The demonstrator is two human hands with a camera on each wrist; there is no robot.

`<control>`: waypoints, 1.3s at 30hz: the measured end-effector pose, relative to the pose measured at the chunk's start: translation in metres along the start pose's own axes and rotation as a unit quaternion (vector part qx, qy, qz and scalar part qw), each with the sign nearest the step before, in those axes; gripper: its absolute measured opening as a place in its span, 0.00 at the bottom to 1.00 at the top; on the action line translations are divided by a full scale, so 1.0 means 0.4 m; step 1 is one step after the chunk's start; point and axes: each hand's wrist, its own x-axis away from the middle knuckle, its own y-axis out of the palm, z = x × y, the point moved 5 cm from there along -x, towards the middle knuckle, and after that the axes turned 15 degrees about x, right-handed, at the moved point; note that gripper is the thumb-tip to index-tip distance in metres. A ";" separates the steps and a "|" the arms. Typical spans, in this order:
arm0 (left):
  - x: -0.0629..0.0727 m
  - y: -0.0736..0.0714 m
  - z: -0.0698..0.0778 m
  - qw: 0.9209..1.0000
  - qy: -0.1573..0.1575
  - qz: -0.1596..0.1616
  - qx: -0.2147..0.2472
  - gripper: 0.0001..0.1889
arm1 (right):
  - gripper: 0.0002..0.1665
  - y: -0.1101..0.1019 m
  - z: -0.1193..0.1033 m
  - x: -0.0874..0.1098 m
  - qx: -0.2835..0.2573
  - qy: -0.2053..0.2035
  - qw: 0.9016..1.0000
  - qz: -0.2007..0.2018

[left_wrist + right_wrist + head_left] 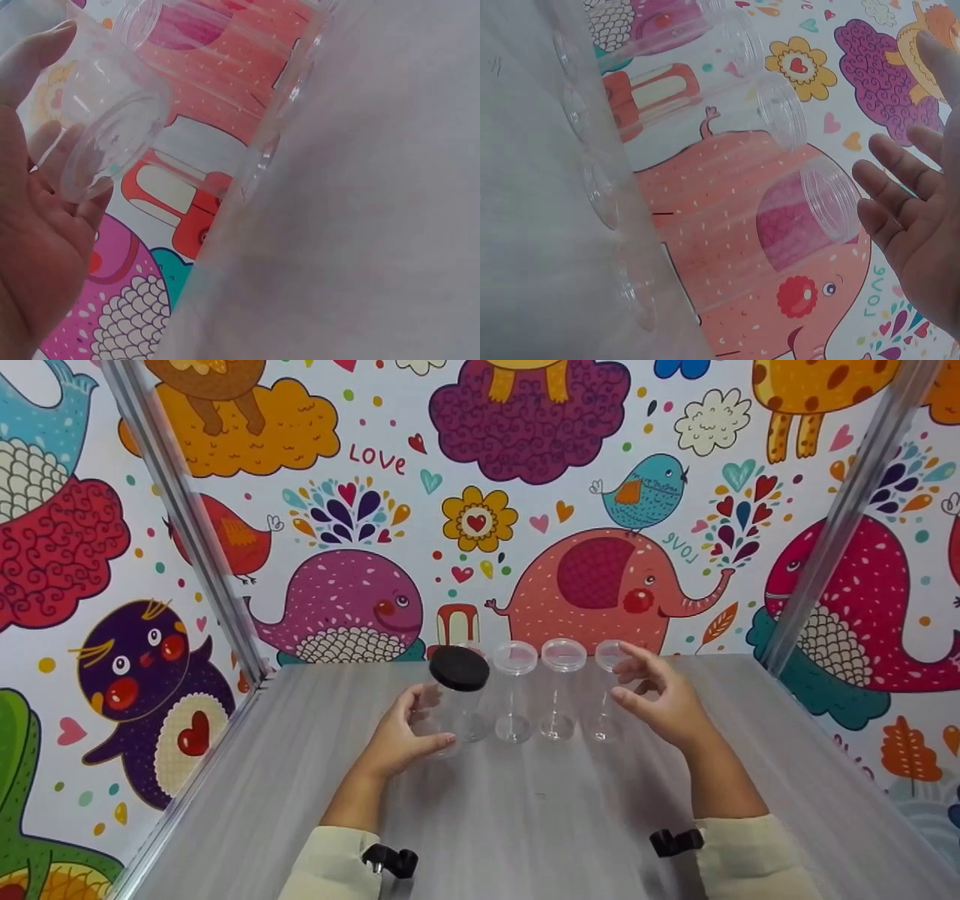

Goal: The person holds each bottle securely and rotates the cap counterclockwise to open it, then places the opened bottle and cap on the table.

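Jar [116, 86] — clear, held above table [540, 825], left hand [409, 739] curled round it. Likely light, stiff, slick — grip mid-wall, below black lid [459, 668]. Right hand [664, 701] spread near end jar [602, 709].

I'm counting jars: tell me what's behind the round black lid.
A clear, cylindrical, plastic-looking jar: its base shows; the round black lid covers most of its top.
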 end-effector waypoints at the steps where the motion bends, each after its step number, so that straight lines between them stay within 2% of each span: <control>1: 0.001 0.009 0.005 1.000 0.006 -0.007 -0.006 0.48 | 0.45 0.005 -0.005 -0.001 -0.004 -0.007 1.000 -0.001; 5: 0.002 0.045 0.023 0.999 0.020 -0.032 -0.034 0.50 | 0.40 0.026 -0.024 -0.011 -0.016 -0.027 1.000 0.002; 9: -0.002 0.073 0.031 0.997 0.027 -0.043 -0.060 0.52 | 0.36 0.050 -0.047 -0.023 -0.028 -0.035 0.999 0.001; 21: -0.018 0.152 0.053 0.989 0.045 -0.103 -0.092 0.51 | 0.36 0.118 -0.102 -0.033 -0.056 -0.073 0.995 -0.043; 26: -0.027 0.173 0.060 0.988 0.048 -0.112 -0.098 0.51 | 0.37 0.136 -0.119 -0.041 -0.049 -0.086 0.993 -0.064; 31: -0.036 0.189 0.067 0.987 0.053 -0.113 -0.101 0.51 | 0.42 0.147 -0.137 -0.049 -0.041 -0.099 0.992 -0.073; 39: -0.038 0.202 0.056 0.986 0.052 -0.114 -0.112 0.51 | 0.46 0.165 -0.143 -0.043 -0.021 -0.070 0.993 -0.091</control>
